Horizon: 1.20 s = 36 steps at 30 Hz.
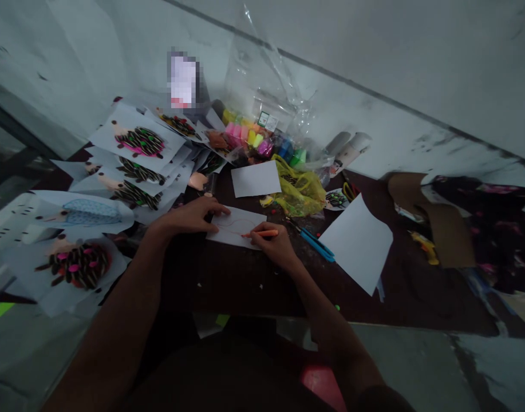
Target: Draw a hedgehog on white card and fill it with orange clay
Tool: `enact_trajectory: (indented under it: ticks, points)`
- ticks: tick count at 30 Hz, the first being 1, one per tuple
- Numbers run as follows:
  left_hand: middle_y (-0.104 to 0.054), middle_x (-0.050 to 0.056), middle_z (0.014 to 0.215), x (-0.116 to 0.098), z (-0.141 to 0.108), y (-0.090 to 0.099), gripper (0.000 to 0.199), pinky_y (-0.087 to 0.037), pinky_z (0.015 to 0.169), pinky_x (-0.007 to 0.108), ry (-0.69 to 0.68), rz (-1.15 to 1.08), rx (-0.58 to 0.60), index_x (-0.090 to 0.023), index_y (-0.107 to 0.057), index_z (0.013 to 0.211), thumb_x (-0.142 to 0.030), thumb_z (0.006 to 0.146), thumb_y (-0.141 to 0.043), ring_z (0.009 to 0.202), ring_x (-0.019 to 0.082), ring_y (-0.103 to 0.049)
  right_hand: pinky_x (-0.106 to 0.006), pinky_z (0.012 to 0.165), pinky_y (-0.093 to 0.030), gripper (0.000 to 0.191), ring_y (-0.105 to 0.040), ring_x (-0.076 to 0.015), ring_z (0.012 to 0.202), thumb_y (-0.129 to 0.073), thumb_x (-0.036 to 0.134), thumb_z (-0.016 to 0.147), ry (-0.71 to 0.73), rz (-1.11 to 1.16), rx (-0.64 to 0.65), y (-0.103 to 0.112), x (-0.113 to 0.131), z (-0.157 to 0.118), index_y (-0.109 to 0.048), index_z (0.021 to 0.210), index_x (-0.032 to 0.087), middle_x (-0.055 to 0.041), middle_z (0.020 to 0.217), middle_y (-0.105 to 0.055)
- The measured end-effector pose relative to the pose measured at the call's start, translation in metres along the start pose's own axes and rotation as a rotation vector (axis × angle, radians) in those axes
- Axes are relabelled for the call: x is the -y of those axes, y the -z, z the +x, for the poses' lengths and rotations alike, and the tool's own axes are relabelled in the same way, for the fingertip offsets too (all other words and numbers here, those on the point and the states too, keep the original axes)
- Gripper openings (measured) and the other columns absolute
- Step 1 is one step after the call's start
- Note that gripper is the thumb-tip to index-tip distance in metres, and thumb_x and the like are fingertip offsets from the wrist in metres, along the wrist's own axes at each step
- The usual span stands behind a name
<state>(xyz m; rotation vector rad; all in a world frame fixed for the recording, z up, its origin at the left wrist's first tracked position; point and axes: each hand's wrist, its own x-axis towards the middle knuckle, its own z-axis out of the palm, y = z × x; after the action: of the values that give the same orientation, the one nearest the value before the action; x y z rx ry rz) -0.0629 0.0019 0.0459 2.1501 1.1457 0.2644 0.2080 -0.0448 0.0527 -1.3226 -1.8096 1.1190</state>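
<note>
while paper hedgehogs [79, 266] with dark and pink spines fan across the left of the frame, one blue-bodied hedgehog [88, 212] lying among them, the work in hand sits nearer the middle on the dark worktop [228, 286]. the left hand [191, 216] lies spread, its fingers flat across the top edge of a sheet of white paper [236, 228] and pinning it in place. a thin curved outline runs over that sheet, and the right hand [271, 245] pinches an orange pencil [262, 233] between thumb and fingers, with its tip down on the paper; in this dim light it could be a marker instead. just above the drawing lies a blank white sheet [256, 178], and beyond it, toward the top of the frame, bright packs of modelling clay [249, 137] heap up below a clear plastic bag [262, 74]. further right come a crumpled yellow mesh bag [299, 191], blue-handled scissors [316, 245] near the right hand and a second blank sheet [356, 243]. at the far right, brown cardboard [434, 220] lies beside a dark patterned cloth [481, 229].
</note>
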Motion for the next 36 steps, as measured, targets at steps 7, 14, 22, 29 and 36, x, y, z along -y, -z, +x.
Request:
enact_trajectory:
  ticks: [7,14,22,29,36]
  points:
    - [-0.063,0.008,0.106,-0.002,0.001,0.001,0.057,-0.045,0.091,0.035,0.006,0.009,0.024,-0.018,-0.067,0.128,-0.036,0.074,-0.066,0.101,0.027,-0.059,-0.021,0.053,-0.041,0.015,-0.060,-0.0128,0.058,-0.065,0.028,0.077,-0.004,0.044,-0.018,0.002,-0.006,0.002,-0.070,0.068,0.017,-0.0027,0.065,-0.071]
    - [-0.063,0.008,0.107,-0.002,0.001,0.002,0.055,-0.044,0.091,0.036,-0.013,0.015,0.020,-0.020,-0.067,0.129,-0.037,0.076,-0.066,0.100,0.026,-0.058,-0.021,0.051,-0.039,0.015,-0.057,-0.0121,0.056,-0.065,0.029,0.076,-0.058,0.047,-0.019,0.006,-0.007,0.003,-0.070,0.068,0.017,-0.0030,0.065,-0.071]
    - [-0.064,0.007,0.106,0.001,0.002,-0.001,0.054,-0.044,0.090,0.035,-0.017,0.029,0.009,-0.022,-0.068,0.126,-0.041,0.076,-0.067,0.100,0.026,-0.058,-0.021,0.051,-0.039,0.013,-0.056,-0.0112,0.055,-0.064,0.029,0.074,-0.071,0.088,-0.024,0.004,-0.007,0.004,-0.066,0.067,0.018,-0.0014,0.065,-0.070]
    - [-0.066,0.009,0.105,-0.013,0.006,-0.005,0.049,-0.045,0.091,0.038,0.054,0.071,-0.130,-0.019,-0.069,0.120,-0.041,0.077,-0.069,0.100,0.028,-0.059,-0.022,0.053,-0.041,0.013,-0.055,-0.0114,0.057,-0.064,0.031,0.074,-0.057,0.091,-0.023,0.004,-0.009,0.004,-0.067,0.070,0.019,0.0003,0.065,-0.067]
    - [-0.063,0.011,0.116,-0.038,0.013,-0.019,0.039,-0.045,0.098,0.040,-0.081,0.026,-0.089,-0.019,-0.070,0.116,-0.031,0.079,-0.068,0.110,0.028,-0.058,-0.022,0.054,-0.042,0.013,-0.057,-0.0121,0.059,-0.063,0.027,0.075,-0.039,0.102,-0.021,0.003,-0.010,0.005,-0.068,0.068,0.018,-0.0008,0.067,-0.070]
